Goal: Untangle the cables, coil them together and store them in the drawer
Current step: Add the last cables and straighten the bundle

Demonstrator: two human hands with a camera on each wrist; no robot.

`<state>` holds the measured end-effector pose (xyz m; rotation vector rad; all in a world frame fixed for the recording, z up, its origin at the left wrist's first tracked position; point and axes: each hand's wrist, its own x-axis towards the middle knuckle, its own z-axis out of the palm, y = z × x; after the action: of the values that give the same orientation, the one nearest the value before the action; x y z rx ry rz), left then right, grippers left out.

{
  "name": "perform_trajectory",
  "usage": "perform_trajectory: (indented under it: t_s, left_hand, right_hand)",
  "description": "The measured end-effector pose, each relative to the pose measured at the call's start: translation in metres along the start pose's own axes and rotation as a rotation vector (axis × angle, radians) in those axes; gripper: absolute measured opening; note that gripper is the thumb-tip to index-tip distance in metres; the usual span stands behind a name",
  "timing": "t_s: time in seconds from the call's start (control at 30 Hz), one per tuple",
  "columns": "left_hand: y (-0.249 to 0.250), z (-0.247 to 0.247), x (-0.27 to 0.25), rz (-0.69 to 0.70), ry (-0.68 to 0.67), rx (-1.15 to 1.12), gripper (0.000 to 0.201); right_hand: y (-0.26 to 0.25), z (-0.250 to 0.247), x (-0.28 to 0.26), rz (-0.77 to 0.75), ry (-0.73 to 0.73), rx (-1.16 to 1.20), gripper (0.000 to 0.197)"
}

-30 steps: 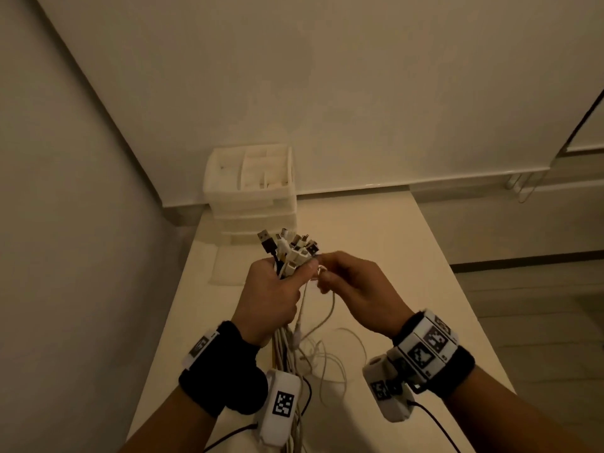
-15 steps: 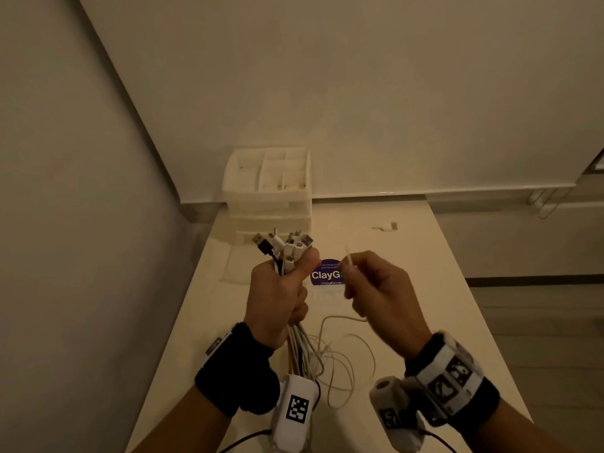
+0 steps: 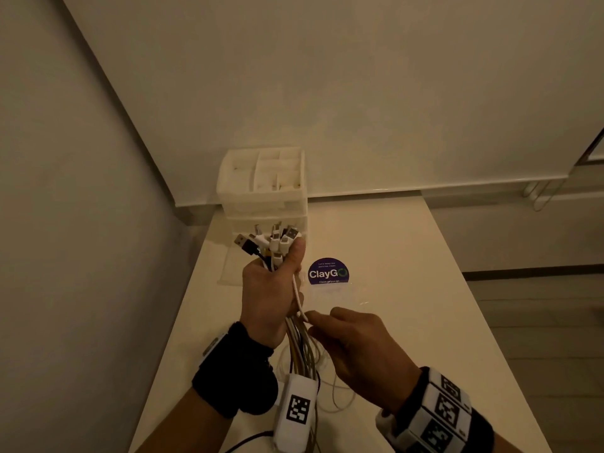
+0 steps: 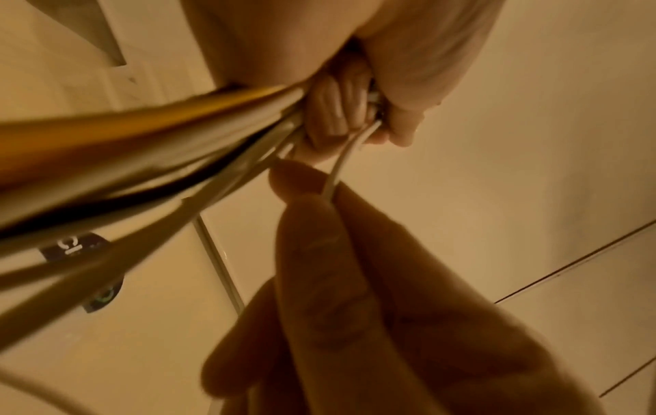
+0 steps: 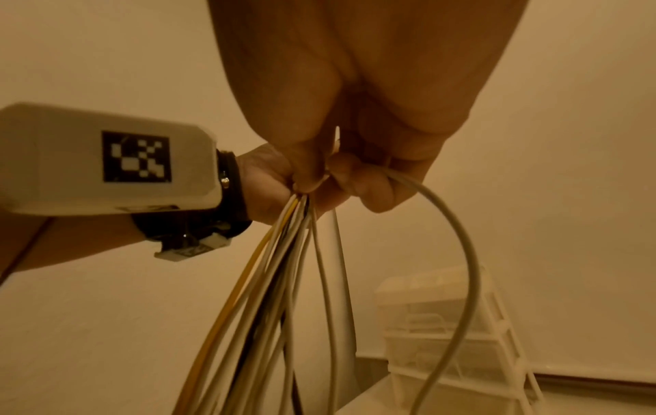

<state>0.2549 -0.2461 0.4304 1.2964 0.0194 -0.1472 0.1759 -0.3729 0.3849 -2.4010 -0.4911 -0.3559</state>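
My left hand point(image 3: 269, 299) grips a bundle of cables point(image 3: 302, 349) upright above the table, with several white and black plugs point(image 3: 273, 241) fanned out over its thumb. The cables point(image 5: 280, 280), white, yellow and black, hang down from the fist. My right hand point(image 3: 351, 341) pinches one white cable point(image 3: 298, 300) just below the left fist; the left wrist view shows that cable point(image 4: 337, 171) running between the right fingertips point(image 4: 312, 224) and the left fingers point(image 4: 337, 112). A white drawer unit point(image 3: 264, 188) stands at the table's far left corner, beyond the plugs.
The white table point(image 3: 408, 289) runs along the left wall, with a round purple ClayGo sticker point(image 3: 328, 273) right of my left hand. Loose cable loops point(image 3: 340, 397) lie on the table under my wrists. The floor drops off past the table's right edge.
My right hand has come down from beside the plugs to below the left fist, sliding along the white cable. The loose plug end seen beyond the right hand half a second ago is gone from view.
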Motion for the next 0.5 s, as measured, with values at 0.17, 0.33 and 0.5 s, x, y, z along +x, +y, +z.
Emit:
perform_trajectory:
  t_s: [0.17, 0.33, 0.5]
  left_hand:
    - [-0.0002, -0.0052, -0.0031, 0.005, -0.051, 0.024, 0.046]
    - [0.0026, -0.0029, -0.0042, -0.063, -0.015, 0.102, 0.043]
    - [-0.0003, -0.0069, -0.0021, -0.128, -0.029, 0.114, 0.026]
  right_hand:
    - [-0.0007, -0.0008, -0.0039, 0.023, -0.045, -0.013, 0.034]
    - [-0.0014, 0.002, -0.0053, 0.043, -0.083, 0.008, 0.039]
    - [-0.0045, -0.0013, -0.0027, 0.039, -0.143, -0.005, 0.032]
